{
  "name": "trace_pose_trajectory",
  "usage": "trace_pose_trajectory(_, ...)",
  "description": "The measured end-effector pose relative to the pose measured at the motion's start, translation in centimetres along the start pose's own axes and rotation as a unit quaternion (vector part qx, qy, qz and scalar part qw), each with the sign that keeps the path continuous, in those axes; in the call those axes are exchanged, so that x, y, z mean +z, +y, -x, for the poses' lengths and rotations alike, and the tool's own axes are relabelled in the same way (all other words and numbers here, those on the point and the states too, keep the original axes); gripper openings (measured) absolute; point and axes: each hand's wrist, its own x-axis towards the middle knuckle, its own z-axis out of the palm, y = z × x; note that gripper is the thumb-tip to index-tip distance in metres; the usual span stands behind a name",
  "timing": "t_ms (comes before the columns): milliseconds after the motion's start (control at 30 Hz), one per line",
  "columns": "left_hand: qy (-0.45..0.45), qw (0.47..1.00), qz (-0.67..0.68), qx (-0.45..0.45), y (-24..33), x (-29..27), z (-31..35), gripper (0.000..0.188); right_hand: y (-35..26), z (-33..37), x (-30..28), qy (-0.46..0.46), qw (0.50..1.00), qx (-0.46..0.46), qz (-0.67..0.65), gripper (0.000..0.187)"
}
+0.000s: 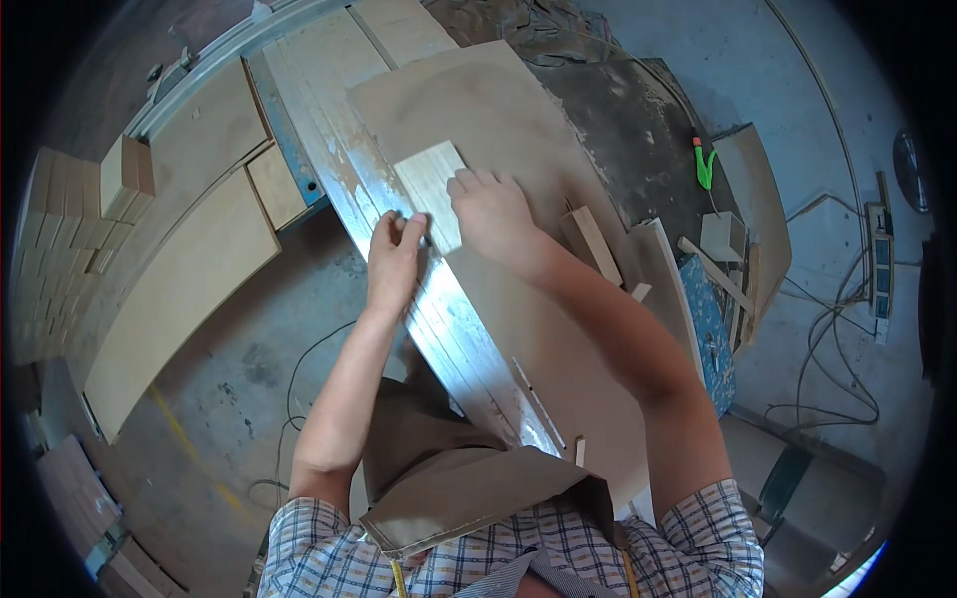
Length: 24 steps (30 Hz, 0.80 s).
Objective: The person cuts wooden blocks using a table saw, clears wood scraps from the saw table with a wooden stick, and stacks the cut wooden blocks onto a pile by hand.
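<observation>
A small pale wooden board point(427, 171) lies across the seam between a shiny metal strip point(446, 309) and a brown sheet point(439, 95) on the worktable. My right hand point(493, 214) rests at the board's right edge, its fingers curled over onto it. At the board's lower left side is my left hand point(395, 261), with thumb and fingers drawn together close to the edge. Whatever lies between those fingertips is too small to make out.
Stacked wooden blocks point(70, 224) stand at far left beside a pale curved panel point(184, 299). Wood offcuts point(593, 244) lie right of my right forearm. Further right are a green-handled tool point(705, 164), a blue speckled box point(706, 324) and loose cables point(832, 334) on the floor.
</observation>
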Motion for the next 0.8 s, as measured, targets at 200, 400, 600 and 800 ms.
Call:
trace_pose_trajectory(200, -0.070, 0.993, -0.091, -0.043, -0.5, 0.1, 0.6, 0.074, -0.2, 0.1, 2.6, -0.010, 0.929, 0.264, -0.260, 0.049)
trace_pose_trajectory(400, -0.043, 0.996, -0.011, -0.081, -3.5, -1.3, -1.4, 0.040, -1.7, 0.5, 1.5, -0.104, 0.750, 0.309, -0.576, 0.053)
trace_pose_trajectory(600, -0.137, 0.970, 0.137, -0.144, -0.2, -3.4, 3.5, 0.034, -4.8, 4.8, 0.5, -0.024, 0.716, 0.318, -0.621, 0.057)
trace_pose_trajectory(800, -0.142, 0.965, 0.171, -0.137, -0.3, -11.6, 10.5, 0.048, -12.7, 8.4, -3.6, -0.031, 0.701, 0.302, -0.645, 0.056)
